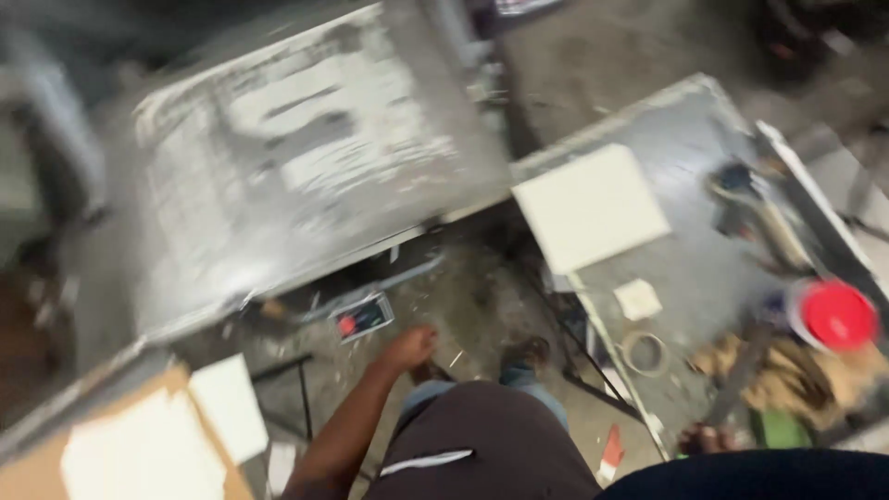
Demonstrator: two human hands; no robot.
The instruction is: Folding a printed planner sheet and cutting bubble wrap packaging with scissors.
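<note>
Pretty blurry shot, but the left hand (410, 347) hangs loose over the dusty concrete floor (482, 306), holding nothing, near a small black device with a red button (362, 318). The right hand (706, 438) sits low at the grey worktable's (685, 268) edge, beside a roll of tape (645, 353) and a square white tile (591, 207); can't tell its grip.

The view is blurred by motion. The left hand (410, 347) hangs empty, fingers loosely curled, above the dusty floor (482, 306), near a small dark device with a red button (362, 318). The right hand (706, 438) rests at the near edge of the grey worktable (690, 264), which carries a white square tile (590, 206), a tape ring (645, 353) and a red lid (838, 315).
</note>
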